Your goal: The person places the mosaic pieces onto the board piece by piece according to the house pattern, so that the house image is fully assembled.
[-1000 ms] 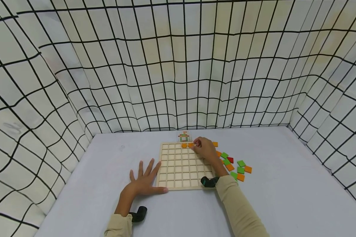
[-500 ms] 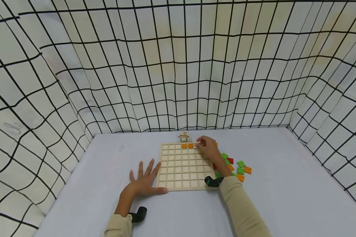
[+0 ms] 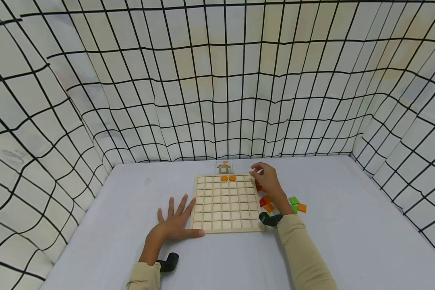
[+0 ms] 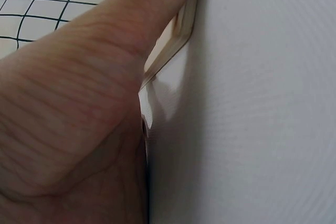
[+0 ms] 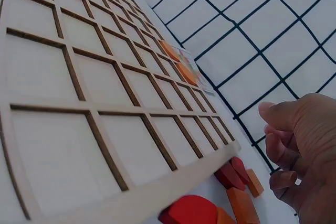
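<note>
White sheeting (image 3: 203,90) crossed with black lines backs a white-covered worktop (image 3: 127,201), where a gridded wooden board (image 3: 226,203) lies flat. Two orange rounded pieces (image 3: 232,178) sit in neighbouring compartments of its far row, near a small patterned card (image 3: 224,167) just beyond the edge. Red and orange pieces (image 3: 268,207) lie loose beside the board's right side, with green tiles (image 3: 293,200) farther out.

The left hand (image 3: 175,226) is spread wide, its forefinger and thumb at the board's near-left corner, gripping nothing. The right hand (image 3: 267,177) hangs by the far-right corner, fingers loosely bent, thumb apart, with nothing visible between them.

The pieces look light, stiff and fairly smooth; pinching opposite edges should suit them. The board seems rigid, best steadied by its rim.
</note>
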### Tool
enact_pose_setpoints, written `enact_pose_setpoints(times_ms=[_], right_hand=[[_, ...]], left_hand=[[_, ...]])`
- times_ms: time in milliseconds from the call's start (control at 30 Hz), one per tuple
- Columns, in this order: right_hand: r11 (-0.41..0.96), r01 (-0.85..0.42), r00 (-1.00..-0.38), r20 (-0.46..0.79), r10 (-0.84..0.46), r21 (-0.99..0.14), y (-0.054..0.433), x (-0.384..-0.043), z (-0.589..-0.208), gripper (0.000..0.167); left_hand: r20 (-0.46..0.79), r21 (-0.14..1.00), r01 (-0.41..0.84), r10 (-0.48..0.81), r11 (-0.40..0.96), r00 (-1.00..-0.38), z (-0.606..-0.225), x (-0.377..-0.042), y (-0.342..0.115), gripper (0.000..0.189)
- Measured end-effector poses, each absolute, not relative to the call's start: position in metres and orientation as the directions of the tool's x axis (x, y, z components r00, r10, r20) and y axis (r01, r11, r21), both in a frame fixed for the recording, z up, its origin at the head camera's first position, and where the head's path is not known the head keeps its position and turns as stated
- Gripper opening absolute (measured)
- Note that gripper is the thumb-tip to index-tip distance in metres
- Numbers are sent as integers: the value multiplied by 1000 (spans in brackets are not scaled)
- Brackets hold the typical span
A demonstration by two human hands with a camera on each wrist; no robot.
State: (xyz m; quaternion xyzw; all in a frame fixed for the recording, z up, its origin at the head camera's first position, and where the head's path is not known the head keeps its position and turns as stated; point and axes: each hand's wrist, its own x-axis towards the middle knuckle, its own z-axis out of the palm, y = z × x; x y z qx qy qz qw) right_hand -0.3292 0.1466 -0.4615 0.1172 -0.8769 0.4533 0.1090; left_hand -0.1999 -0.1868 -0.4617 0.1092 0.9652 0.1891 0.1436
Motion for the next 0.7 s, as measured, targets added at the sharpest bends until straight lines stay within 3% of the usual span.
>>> enact_pose_setpoints(times_ms=[267,700], right_hand=[[594,-264,-957,282,-65,-760,174,-327,-468,21],[699,-150,-986,154,-57,-699,185,-327,-476,31]], left_hand=[[-235,402,158,268,902,-934,-459,-198,-186,114],[-225,409,163,272,898,-936,-462,-199,-188,113]])
